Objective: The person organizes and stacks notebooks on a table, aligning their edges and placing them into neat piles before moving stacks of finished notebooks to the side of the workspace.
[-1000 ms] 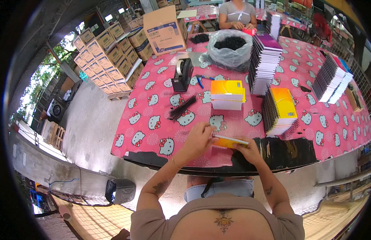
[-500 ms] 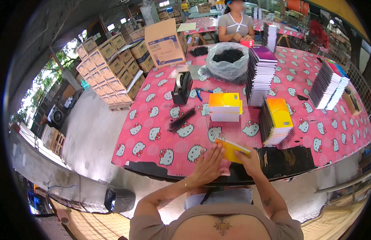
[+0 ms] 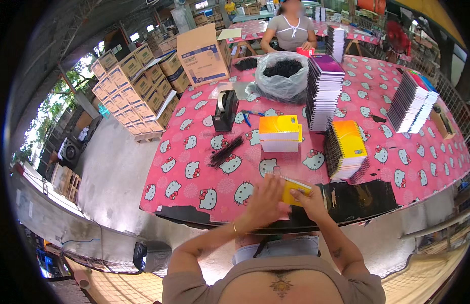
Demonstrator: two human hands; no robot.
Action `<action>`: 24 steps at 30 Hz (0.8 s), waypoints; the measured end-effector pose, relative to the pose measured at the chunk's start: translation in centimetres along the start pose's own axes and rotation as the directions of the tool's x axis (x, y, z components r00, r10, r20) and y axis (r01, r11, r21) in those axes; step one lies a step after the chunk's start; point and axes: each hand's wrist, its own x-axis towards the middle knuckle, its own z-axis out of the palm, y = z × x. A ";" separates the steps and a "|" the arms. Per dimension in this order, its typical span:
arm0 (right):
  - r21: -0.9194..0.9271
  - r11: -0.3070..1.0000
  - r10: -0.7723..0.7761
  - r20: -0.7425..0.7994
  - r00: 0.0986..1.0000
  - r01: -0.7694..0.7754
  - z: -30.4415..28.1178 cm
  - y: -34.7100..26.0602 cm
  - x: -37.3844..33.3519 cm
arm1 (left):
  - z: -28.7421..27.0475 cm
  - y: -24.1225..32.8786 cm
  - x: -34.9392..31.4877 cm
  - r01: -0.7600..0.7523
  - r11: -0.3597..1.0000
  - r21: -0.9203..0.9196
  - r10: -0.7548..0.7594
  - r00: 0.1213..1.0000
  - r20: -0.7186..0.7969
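Observation:
Close to the table's near edge, a small yellow notebook (image 3: 291,196) is held at a tilt. My right hand (image 3: 312,201) grips its right end, with the thumb on the cover. Fingers outstretched, my left hand (image 3: 264,201) lies along the notebook's left end, slightly blurred and hiding that part. Just beyond stands a stack of yellow-orange notebooks (image 3: 279,133). To its right is another stack of spiral-bound yellow notebooks (image 3: 345,149). A loose bundle of black binding coils (image 3: 227,151) rests on the patterned pink cloth to the left.
A black tape dispenser (image 3: 226,111) and blue-handled pliers (image 3: 247,119) sit mid-table. Behind them is a clear bag of black coils (image 3: 281,78). Tall notebook stacks (image 3: 323,93) rise at the right. A cardboard box (image 3: 204,58) stands far left; a co-worker (image 3: 291,30) sits opposite.
My left hand has shifted slightly over the notebook's left end, and its fingers now blur. The notebook remains in my right hand. Across the table, the co-worker's arms have moved apart.

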 end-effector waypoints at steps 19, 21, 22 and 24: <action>-0.106 0.993 -0.061 -0.021 0.998 0.058 -1.3 1.5 0.5 | 0.7 2.9 1.2 -0.122 0.978 -0.166 0.107 0.989 -0.099; -0.271 0.957 -0.096 0.042 0.995 0.104 -1.5 2.9 1.1 | -1.0 0.9 5.3 -0.041 0.995 -0.094 0.032 0.996 -0.088; -0.271 0.962 -0.021 0.068 0.997 0.039 -1.2 2.0 1.3 | -2.2 0.4 6.1 0.013 0.998 -0.062 -0.018 0.997 -0.069; -0.102 0.993 -0.051 0.045 0.998 0.055 -1.8 2.9 1.6 | 0.3 1.4 2.3 -0.073 0.989 -0.126 0.076 0.997 0.024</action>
